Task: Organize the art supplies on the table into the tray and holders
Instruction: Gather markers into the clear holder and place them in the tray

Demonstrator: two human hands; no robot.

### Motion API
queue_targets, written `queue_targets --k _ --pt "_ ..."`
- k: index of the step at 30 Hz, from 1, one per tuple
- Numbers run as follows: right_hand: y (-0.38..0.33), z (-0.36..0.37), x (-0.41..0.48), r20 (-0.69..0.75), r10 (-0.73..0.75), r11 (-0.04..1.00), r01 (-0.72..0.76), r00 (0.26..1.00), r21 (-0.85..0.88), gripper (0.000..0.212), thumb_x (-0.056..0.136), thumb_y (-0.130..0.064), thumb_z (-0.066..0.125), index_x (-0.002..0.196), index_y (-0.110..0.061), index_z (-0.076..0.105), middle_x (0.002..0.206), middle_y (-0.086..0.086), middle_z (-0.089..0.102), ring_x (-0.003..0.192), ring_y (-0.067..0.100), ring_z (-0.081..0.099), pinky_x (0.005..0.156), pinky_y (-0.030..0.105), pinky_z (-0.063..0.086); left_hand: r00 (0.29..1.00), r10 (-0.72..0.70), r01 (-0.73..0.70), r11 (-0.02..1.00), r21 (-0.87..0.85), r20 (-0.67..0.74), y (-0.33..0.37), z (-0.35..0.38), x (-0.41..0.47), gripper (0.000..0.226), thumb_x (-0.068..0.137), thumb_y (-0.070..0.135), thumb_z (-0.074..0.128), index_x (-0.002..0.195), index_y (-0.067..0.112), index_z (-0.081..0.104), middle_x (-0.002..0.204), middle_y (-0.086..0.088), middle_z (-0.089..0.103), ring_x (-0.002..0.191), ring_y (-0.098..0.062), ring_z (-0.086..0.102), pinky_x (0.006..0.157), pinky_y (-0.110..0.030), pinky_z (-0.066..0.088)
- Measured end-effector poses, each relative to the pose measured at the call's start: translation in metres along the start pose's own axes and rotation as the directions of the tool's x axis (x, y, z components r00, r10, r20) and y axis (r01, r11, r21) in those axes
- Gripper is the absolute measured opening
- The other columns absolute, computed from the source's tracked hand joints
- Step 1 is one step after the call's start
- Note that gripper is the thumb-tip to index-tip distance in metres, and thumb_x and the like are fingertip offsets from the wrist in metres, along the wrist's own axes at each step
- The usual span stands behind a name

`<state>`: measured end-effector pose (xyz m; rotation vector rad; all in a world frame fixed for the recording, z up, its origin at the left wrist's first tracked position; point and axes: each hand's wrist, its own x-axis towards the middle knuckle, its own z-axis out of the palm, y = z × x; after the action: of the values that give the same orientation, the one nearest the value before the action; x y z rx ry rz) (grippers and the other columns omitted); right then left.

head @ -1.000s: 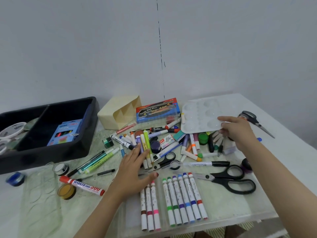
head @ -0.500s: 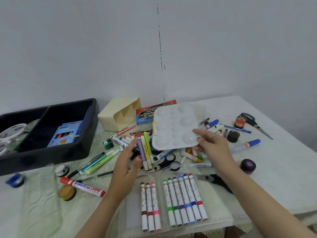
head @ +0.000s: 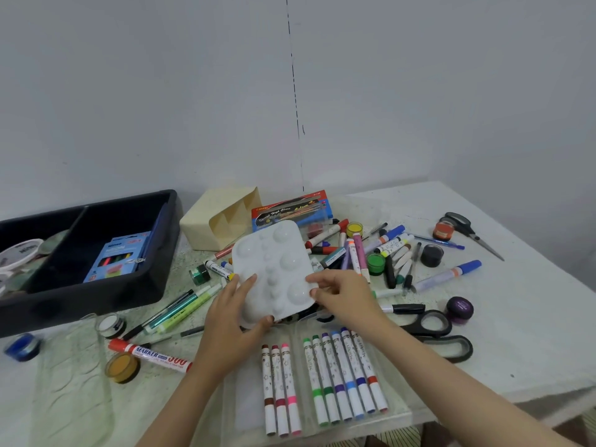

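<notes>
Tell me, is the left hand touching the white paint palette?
Touching. The head view shows the left hand gripping the white paint palette at its near left edge, fingers on top, thumb at the corner.

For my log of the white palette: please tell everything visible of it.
The white palette looks like glossy moulded plastic, rectangular with rounded corners, covered in large and small round domes. It is held tilted above the marker pile. The left hand grips its near-left corner; the right hand pinches its right edge.
</notes>
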<state>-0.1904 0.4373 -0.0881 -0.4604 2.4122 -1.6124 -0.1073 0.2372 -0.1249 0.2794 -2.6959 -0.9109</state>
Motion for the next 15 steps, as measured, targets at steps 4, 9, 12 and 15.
queue_targets --k 4,9,12,15 --pt "-0.004 -0.025 0.002 -0.059 -0.112 0.978 0.100 0.992 -0.184 0.019 0.090 -0.018 0.060 0.107 -0.019 0.070 0.079 -0.012 0.060 0.064 0.000 0.048 0.063 0.011 0.041 1.000 0.015 -0.014 0.997 0.074 -0.015 0.005 0.000 0.004 0.083 0.060 0.068 0.039 0.138 0.042 0.033 0.156 0.003 0.019 0.143 -0.017 0.015 0.113 -0.035 0.013" --pt "0.013 -0.083 0.026 -0.183 -0.208 0.825 0.072 0.961 -0.560 0.027 0.094 -0.014 0.050 0.116 -0.019 0.066 0.110 -0.001 0.059 0.090 0.009 0.049 0.078 0.024 0.039 0.998 0.038 -0.031 0.990 0.141 -0.050 0.017 0.005 0.011 0.068 0.071 0.056 0.049 0.136 0.040 0.039 0.154 0.004 0.023 0.143 -0.019 0.014 0.114 -0.039 0.011" --pt "0.031 -0.114 0.041 -0.161 -0.154 0.689 -0.011 0.975 -0.725 0.037 0.089 -0.002 0.047 0.117 -0.019 0.064 0.120 0.004 0.057 0.109 0.020 0.048 0.083 0.032 0.044 0.992 0.112 -0.103 0.986 0.129 -0.064 0.030 0.010 0.022 0.068 0.071 0.060 0.040 0.133 0.033 0.047 0.149 0.003 0.033 0.141 -0.021 0.022 0.113 -0.040 0.014" --pt "0.039 -0.129 0.050 -0.029 -0.154 0.596 0.070 0.988 -0.800 0.034 0.087 -0.006 0.050 0.112 -0.021 0.066 0.118 0.001 0.059 0.110 0.019 0.049 0.084 0.031 0.043 0.986 0.160 -0.155 0.984 0.090 -0.049 0.047 0.017 0.036 0.065 0.072 0.057 0.041 0.130 0.030 0.052 0.145 0.001 0.040 0.138 -0.022 0.028 0.112 -0.039 0.018"
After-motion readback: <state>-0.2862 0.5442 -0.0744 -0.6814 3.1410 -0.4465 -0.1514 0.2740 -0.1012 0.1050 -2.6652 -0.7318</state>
